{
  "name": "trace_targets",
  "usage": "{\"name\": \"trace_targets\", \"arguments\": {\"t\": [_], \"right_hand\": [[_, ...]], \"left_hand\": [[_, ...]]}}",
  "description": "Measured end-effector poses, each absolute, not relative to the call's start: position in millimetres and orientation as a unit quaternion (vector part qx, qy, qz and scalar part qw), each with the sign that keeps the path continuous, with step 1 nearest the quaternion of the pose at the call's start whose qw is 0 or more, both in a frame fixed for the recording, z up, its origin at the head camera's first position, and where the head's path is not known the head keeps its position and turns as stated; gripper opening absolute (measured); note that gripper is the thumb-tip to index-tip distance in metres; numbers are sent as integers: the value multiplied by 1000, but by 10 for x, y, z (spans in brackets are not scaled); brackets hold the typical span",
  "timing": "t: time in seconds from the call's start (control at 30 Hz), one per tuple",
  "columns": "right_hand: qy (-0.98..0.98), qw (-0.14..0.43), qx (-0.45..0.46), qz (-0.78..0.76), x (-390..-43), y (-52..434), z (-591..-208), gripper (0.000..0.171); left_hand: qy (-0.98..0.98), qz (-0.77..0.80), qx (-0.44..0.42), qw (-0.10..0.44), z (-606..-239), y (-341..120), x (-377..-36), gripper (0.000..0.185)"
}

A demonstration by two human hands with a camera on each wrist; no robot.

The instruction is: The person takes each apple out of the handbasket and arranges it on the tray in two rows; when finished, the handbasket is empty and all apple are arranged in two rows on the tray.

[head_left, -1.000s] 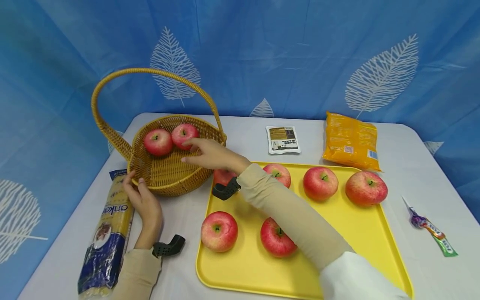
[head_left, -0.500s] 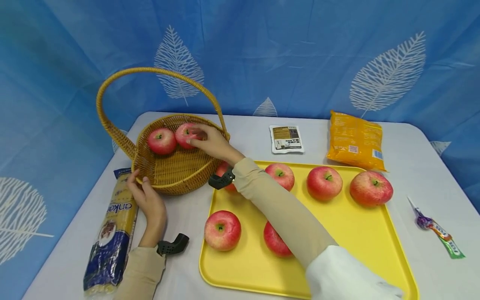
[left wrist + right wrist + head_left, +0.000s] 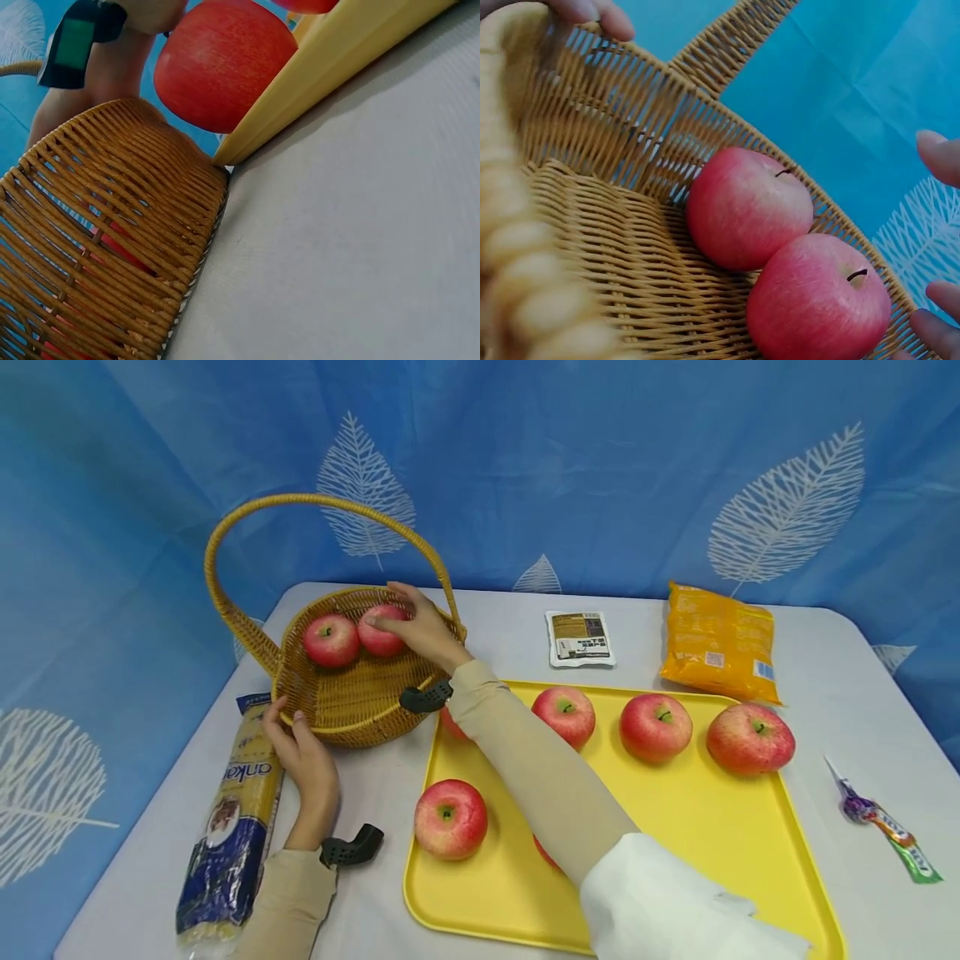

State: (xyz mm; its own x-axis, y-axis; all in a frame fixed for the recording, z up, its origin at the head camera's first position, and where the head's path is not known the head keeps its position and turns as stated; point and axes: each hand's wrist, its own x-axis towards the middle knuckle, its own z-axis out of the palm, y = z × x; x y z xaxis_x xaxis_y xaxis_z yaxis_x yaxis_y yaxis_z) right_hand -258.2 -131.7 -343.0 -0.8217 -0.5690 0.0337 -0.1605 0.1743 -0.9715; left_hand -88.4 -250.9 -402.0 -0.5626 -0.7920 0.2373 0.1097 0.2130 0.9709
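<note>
A wicker basket (image 3: 352, 702) with a tall handle stands at the table's left and holds two red apples. My right hand (image 3: 405, 614) reaches into it and curls round the right apple (image 3: 384, 639), thumb in front and fingers over the top. The right wrist view shows that apple (image 3: 817, 304) beside the other apple (image 3: 750, 206), with my fingertips (image 3: 939, 154) around it. My left hand (image 3: 296, 731) grips the basket's near rim, thumb inside. The left wrist view shows the basket wall (image 3: 112, 247) close up.
A yellow tray (image 3: 720, 827) to the right holds several more apples, one (image 3: 450, 806) near the front left. A noodle packet (image 3: 232, 827) lies by my left arm. An orange bag (image 3: 718, 643), a small sachet (image 3: 580, 638) and a candy wrapper (image 3: 885, 822) lie beyond.
My right hand has reached further into the basket, from just short of the right apple to round it. The left hand stays on the rim. Both apples have kept their places.
</note>
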Motion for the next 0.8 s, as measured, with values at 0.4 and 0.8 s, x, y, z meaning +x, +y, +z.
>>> {"name": "trace_targets", "arguments": {"t": [0.4,0.8], "right_hand": [[749,248,-218,-574,-2726,-1352,-3418,80],[784,252,-277,-494,-2721,-1397,-3463,99]], "left_hand": [[-678,-566,244,401,-4009,-2507,-889,31],[-678,-574,253,383,-3934,-2475,-872,34]]}}
